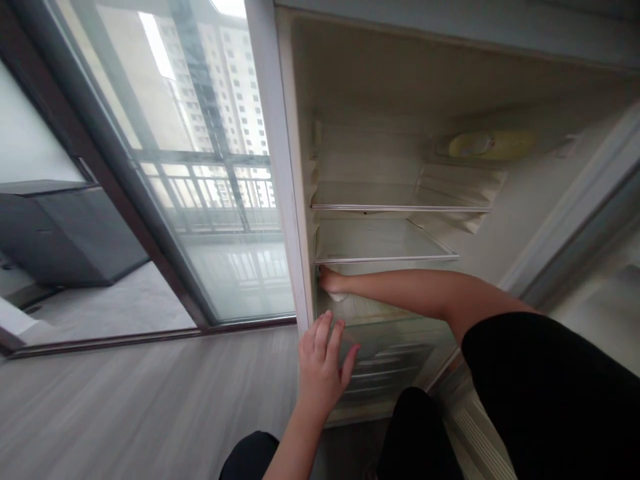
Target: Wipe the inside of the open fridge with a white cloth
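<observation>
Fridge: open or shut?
Open. The interior of the fridge is exposed, its shelves show, and the right hand reaches inside, near the left wall.

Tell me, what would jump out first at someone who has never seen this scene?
Probably the open refrigerator filling the middle and right, with the right hand deep inside at its left wall, just below the lower glass shelf, something white showing under it. The left hand is spread by the lower left front edge. Left of the refrigerator, a tall building shows through the glass.
</observation>
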Tool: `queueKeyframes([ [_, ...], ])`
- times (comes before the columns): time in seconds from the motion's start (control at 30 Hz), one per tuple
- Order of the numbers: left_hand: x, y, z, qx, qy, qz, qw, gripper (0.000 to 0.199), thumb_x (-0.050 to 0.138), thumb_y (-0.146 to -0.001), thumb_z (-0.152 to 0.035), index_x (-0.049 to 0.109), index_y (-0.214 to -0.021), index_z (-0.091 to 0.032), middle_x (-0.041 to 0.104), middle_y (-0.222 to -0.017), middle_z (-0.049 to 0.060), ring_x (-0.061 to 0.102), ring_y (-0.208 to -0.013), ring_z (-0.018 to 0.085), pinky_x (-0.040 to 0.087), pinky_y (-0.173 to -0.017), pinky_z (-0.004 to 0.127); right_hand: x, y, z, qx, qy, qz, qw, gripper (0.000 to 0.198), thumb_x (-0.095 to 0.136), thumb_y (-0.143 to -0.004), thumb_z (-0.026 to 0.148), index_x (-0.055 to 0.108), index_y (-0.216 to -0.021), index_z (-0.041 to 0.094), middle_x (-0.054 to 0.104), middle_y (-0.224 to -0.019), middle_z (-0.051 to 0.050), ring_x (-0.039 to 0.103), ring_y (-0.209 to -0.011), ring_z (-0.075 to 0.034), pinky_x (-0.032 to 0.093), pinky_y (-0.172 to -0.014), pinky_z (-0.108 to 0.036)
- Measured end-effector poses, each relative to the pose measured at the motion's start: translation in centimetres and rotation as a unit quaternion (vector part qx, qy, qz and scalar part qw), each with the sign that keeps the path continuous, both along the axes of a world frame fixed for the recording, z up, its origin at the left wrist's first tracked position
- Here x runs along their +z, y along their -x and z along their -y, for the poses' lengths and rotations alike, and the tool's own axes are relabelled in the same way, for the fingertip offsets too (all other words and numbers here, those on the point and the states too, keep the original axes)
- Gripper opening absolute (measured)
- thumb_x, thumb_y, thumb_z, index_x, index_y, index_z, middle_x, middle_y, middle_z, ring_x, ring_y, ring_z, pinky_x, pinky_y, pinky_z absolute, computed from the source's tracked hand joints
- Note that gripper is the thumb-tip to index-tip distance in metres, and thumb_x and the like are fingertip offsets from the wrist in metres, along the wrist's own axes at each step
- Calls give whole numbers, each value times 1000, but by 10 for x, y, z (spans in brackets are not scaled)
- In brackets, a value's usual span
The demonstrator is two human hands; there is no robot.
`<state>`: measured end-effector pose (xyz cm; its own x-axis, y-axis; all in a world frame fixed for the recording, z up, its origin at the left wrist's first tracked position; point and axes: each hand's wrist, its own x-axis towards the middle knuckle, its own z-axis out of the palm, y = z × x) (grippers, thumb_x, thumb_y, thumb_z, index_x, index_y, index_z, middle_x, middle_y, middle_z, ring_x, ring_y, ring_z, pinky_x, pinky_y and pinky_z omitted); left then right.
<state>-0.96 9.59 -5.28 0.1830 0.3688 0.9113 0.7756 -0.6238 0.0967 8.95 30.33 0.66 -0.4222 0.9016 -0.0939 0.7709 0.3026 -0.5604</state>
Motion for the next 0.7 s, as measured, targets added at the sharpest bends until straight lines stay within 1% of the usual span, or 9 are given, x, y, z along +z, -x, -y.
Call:
queueKeyframes([
  [0.07,-1,1,0,1,-2,0,1000,66,73,-86,-28,45,-145,-16,59,-139,22,54,-131,35,47,-103,49,-5,-6,-10,37,-56,30,997,48,47,-86,8,48,-134,2,55,-139,-23,38,-142,-31,33,-117,-38],
  [0.13,-1,2,0,3,-2,0,1000,66,73,-86,-28,45,-145,-17,59,-138,22,55,-129,35,48,-102,49,-12,-19,-15,68,-115,61,989,59,56,-81,9,46,-139,-1,41,-153,-28,26,-150,-36,19,-125,-43],
  [0.2,-2,2,-1,5,-2,0,1000,66,73,-86,-28,45,-145,-18,59,-137,21,56,-128,35,49,-101,49,-15,-36,-20,106,-156,104,976,65,55,-80,5,43,-144,-1,29,-161,-27,19,-153,-35,9,-127,-45],
  [0.23,-2,3,-1,5,-2,-1,1000,66,73,-86,-28,45,-145,-19,59,-137,21,56,-128,34,50,-100,49,-13,-44,-24,130,-167,127,969,64,52,-81,2,44,-145,3,29,-162,-25,18,-154,-33,7,-127,-47],
  [0.33,-2,3,-2,2,-3,-3,1000,69,75,-85,-27,44,-146,-19,59,-136,20,56,-127,34,50,-100,49,5,-71,-35,186,-168,162,954,55,45,-85,-2,55,-137,14,43,-157,-15,23,-153,-26,16,-125,-51],
  [0.43,-1,4,-3,-1,-7,-3,1000,73,78,-83,-26,43,-147,-18,58,-136,21,56,-126,34,50,-100,49,25,-101,-41,180,-169,130,960,45,44,-88,0,64,-125,14,52,-148,-16,32,-147,-23,27,-121,-46],
  [0.57,-2,4,-3,-2,-9,-4,1000,75,78,-82,-27,43,-147,-19,58,-136,21,56,-125,34,50,-101,48,30,-153,-34,162,-158,150,962,46,59,-78,2,66,-122,15,52,-148,-15,30,-148,-22,17,-123,-47],
  [0.63,-2,4,-3,0,-9,-3,1000,75,78,-82,-27,42,-148,-20,58,-136,21,56,-126,34,50,-101,48,27,-182,-27,146,-140,163,966,47,59,-74,2,67,-119,15,54,-145,-14,30,-148,-21,12,-124,-49],
  [0.7,-3,4,-4,1,-9,-1,1000,76,78,-82,-27,42,-148,-20,57,-137,21,56,-126,35,49,-101,49,27,-206,-19,102,-103,148,978,39,54,-76,3,68,-111,14,58,-139,-14,36,-142,-19,13,-123,-47],
])
